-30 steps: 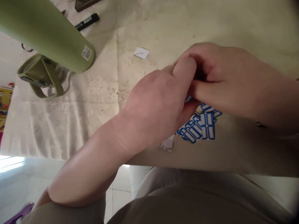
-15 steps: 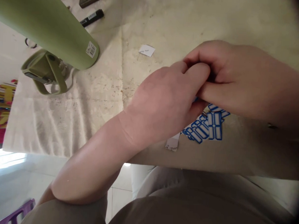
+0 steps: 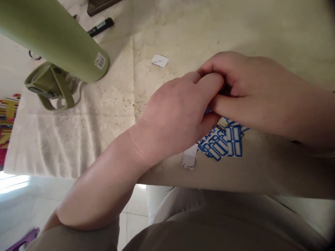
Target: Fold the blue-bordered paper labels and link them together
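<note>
My left hand is closed, its fingers bent and pressed against my right hand. Meeting it from the other side, my right hand is closed too, thumb and fingertips at the left fingers. Whatever lies between them is hidden; only a sliver of blue shows beneath the left fingers. Just below the hands, blue-edged white paper pieces lie in an overlapping pile on the table. Beside the pile, partly under my left hand, is a printed white paper strip.
A tall green bottle stands at the left, with its green handled lid beside it. Behind the bottle lies a black marker. A small printed paper scrap is on the tablecloth. The table's front edge runs below my hands.
Both hands stay pressed together in nearly the same pose. They sit slightly further left in view, and the table things have shifted slightly too, as the camera moved.
</note>
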`<state>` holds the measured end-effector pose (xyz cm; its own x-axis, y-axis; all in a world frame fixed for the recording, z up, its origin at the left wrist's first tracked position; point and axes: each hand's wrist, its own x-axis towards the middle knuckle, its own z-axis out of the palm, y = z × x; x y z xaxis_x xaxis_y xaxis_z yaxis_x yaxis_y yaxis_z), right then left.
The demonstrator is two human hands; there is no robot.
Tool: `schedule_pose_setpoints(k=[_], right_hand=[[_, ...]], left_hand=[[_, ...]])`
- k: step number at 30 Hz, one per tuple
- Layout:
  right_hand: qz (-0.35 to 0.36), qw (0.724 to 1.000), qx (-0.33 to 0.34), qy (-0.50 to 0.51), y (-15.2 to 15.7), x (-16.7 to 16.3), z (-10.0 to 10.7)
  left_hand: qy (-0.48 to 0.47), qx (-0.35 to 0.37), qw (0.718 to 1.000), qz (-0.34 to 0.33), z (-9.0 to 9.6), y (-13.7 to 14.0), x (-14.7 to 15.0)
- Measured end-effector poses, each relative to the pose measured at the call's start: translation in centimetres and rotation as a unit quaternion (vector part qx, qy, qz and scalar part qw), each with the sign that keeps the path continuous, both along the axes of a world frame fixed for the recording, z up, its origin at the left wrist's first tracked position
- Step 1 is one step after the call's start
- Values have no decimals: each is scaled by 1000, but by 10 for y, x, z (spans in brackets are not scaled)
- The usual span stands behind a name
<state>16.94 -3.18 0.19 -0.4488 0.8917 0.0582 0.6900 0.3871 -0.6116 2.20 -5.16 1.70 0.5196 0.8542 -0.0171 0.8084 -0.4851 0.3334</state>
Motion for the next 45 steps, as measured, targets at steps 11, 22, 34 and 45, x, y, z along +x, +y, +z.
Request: schedule_pose_setpoints(k=[11, 22, 34, 45], right_hand=[[14, 999, 34, -16, 2, 1, -4], [18, 998, 49, -33, 2, 2, -4], [10, 997, 48, -56, 1, 0, -5], [32, 998, 48, -38, -1, 0, -9]], left_hand=[[70, 39, 996, -24, 4, -4, -1], [89, 32, 995, -20, 5, -7, 0], [100, 0, 995, -20, 5, -12, 1], [134, 36, 990, -33, 4, -18, 1]])
